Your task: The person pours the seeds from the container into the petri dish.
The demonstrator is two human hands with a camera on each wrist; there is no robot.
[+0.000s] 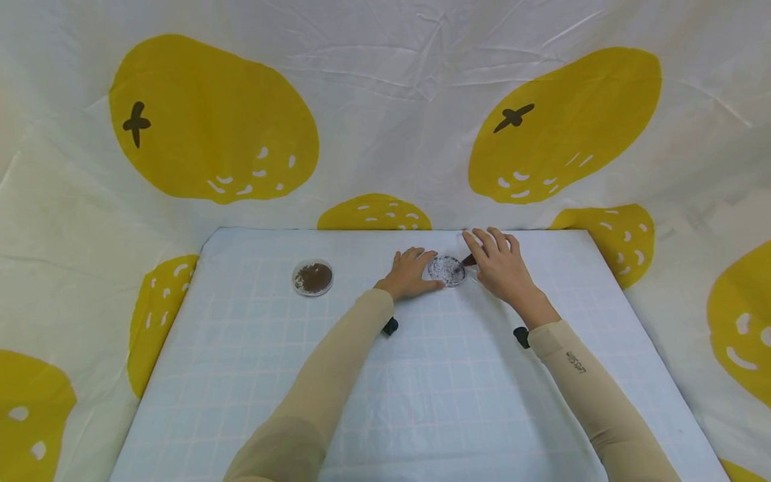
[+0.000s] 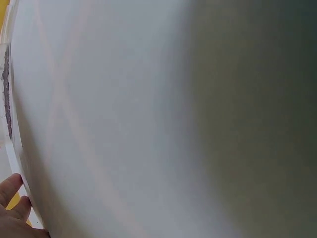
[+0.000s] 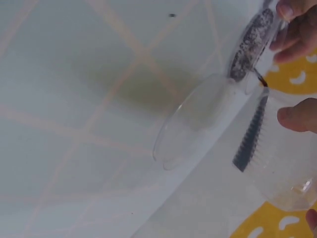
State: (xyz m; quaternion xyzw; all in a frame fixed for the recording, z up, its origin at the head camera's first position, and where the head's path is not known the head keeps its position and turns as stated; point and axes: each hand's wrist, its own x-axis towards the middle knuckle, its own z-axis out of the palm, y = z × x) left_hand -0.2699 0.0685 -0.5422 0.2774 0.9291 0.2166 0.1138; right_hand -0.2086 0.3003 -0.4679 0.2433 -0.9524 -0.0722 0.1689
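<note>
Two beige sleeves (image 1: 325, 378) reach forward over a pale, check-patterned counter (image 1: 421, 408), the right one carrying small dark lettering, with a black device (image 1: 521, 337) at its cuff and a matching one by the left. Beyond them, both hands meet near the counter's far edge, right of its middle.

Clamped on the left side of a round clear dish (image 1: 454, 286) is the left hand (image 1: 411, 274), its thumb at the near edge and its fingers at the far one. Dark specks on a whitish ground fill that dish.

Just to its right, the right hand (image 1: 501, 273) hangs with bent fingers over a dark piece (image 3: 251, 131), which has a ridged edge and a thin end close to the dish's rim. From the right wrist, a clear plastic piece (image 3: 287, 173) shows behind its thumb; whether the fingers pinch it or the dark piece, I cannot tell. Another rounded clear sheet (image 3: 190, 124) appears at the counter's edge.

Well apart to the left, a second round dish (image 1: 314, 295) rests on the counter, holding a brown fill with pale patches along its side.

White cloth (image 1: 385, 134) printed with yellow fruit shapes (image 1: 211, 120) surrounds the counter.
</note>
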